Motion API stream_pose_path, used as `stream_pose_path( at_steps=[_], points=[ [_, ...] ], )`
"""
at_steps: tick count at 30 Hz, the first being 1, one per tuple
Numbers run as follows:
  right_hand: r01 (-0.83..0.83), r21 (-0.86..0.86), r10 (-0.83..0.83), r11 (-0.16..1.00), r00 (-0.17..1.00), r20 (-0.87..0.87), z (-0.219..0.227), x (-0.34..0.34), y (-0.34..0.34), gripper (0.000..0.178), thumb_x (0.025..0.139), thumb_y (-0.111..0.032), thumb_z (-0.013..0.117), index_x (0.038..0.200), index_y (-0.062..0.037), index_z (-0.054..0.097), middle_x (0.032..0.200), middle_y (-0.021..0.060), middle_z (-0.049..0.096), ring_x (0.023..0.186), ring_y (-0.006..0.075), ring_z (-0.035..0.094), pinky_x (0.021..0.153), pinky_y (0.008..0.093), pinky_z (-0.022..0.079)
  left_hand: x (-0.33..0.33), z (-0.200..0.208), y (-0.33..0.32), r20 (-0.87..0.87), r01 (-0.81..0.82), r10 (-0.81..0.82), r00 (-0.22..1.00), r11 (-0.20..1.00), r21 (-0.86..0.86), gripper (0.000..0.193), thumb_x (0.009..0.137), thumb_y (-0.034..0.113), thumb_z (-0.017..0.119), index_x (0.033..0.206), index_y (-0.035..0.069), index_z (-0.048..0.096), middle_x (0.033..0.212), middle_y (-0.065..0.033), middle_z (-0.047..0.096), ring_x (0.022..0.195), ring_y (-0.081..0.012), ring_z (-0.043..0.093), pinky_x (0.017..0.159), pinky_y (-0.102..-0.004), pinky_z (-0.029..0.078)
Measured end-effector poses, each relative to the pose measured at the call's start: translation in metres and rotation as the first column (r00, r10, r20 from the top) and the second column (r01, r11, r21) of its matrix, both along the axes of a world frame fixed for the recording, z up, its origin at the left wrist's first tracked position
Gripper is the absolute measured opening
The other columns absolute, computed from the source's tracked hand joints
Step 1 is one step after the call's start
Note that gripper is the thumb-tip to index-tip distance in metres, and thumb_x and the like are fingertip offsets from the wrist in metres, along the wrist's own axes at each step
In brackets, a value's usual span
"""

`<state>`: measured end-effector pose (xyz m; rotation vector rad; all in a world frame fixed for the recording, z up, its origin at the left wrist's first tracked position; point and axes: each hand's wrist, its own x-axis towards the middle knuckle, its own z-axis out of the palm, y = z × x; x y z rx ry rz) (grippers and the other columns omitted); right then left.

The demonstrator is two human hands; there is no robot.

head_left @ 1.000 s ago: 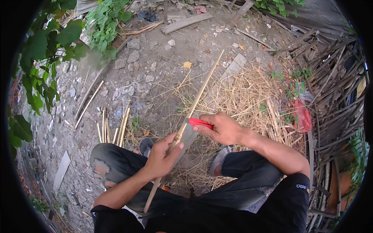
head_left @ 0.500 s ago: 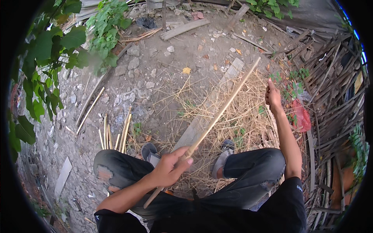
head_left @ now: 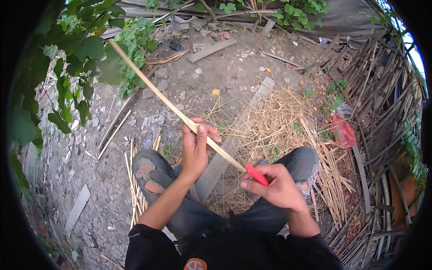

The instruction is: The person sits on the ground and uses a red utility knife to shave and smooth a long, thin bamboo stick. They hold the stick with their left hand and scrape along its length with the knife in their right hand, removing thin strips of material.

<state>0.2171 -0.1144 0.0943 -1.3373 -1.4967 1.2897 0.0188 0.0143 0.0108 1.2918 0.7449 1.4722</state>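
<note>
A long pale bamboo stick [head_left: 153, 87] slants from the leaves at upper left down to the right, over my knees. My left hand [head_left: 196, 148] is closed around its lower half, thumb on top. The stick's near end meets a flat red tool [head_left: 256, 174] gripped in my right hand [head_left: 276, 185]. My fingers cover much of this tool, and no blade can be made out. Whether my right hand also touches the stick's tip is hard to tell.
Straw-like shavings [head_left: 281, 119] lie in front of my right knee, beside a wooden plank [head_left: 225, 155] between my feet. Cut sticks [head_left: 134, 180] stand by my left knee; more sticks [head_left: 335, 180] lie at right. A slat heap [head_left: 378, 85] borders the right; leafy vines [head_left: 81, 49] hang at left.
The stick has swung from pointing far right to pointing far left. My right hand has come in from the far right to the stick's near end, and the red tool now shows in it.
</note>
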Motion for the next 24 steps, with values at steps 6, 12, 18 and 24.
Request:
stream_pose_path(
  at_steps=[6, 12, 18, 24],
  points=[
    [0.169, -0.033, -0.171, 0.985, 0.942, -0.29, -0.075, -0.037, -0.072, 0.033, 0.1, -0.016, 0.074, 0.125, 0.0026, 0.065, 0.094, 0.0058, 0.074, 0.077, 0.007, 0.064, 0.068, 0.0253, 0.051, 0.018, -0.002, -0.083, 0.213, -0.033, 0.044, 0.976, 0.998, -0.053, 0.026, 0.109, 0.029, 0.054, 0.12, 0.008, 0.042, 0.113, -0.0187, 0.069, 0.102, -0.0281, 0.074, 0.077, -0.0357, 0.068],
    [0.539, 0.061, -0.403, 0.84, 0.695, -0.596, -0.093, -0.03, -0.069, 0.049, 0.105, -0.021, 0.065, 0.144, 0.0041, 0.049, 0.095, 0.0062, 0.074, 0.054, -0.001, 0.044, 0.046, 0.0186, 0.032, 0.043, -0.018, -0.161, 0.349, 0.217, -0.13, 0.928, 0.95, -0.223, 0.027, 0.105, 0.029, 0.063, 0.117, 0.009, 0.049, 0.131, -0.0252, 0.064, 0.107, -0.0311, 0.074, 0.079, -0.0354, 0.068],
    [0.501, 0.122, -0.315, 0.857, 0.695, -0.646, -0.092, -0.016, -0.064, 0.044, 0.106, -0.02, 0.063, 0.14, 0.0045, 0.051, 0.082, -0.0009, 0.065, 0.054, -0.0013, 0.042, 0.047, 0.0182, 0.031, 0.056, -0.017, -0.175, 0.463, 0.286, -0.127, 0.877, 0.913, -0.292, 0.022, 0.106, 0.027, 0.061, 0.118, 0.011, 0.053, 0.136, -0.0245, 0.062, 0.103, -0.0271, 0.076, 0.077, -0.0302, 0.067],
    [0.559, 0.053, -0.383, 0.827, 0.631, -0.675, -0.12, -0.007, -0.07, 0.033, 0.107, -0.022, 0.061, 0.128, 0.0037, 0.055, 0.099, 0.0141, 0.075, 0.049, -0.0005, 0.041, 0.043, 0.0193, 0.029, 0.062, -0.041, -0.191, 0.367, 0.293, -0.119, 0.923, 0.835, -0.466, 0.032, 0.106, 0.032, 0.061, 0.127, 0.01, 0.051, 0.138, -0.0153, 0.063, 0.102, -0.0259, 0.075, 0.075, -0.0298, 0.064]
  ],
)
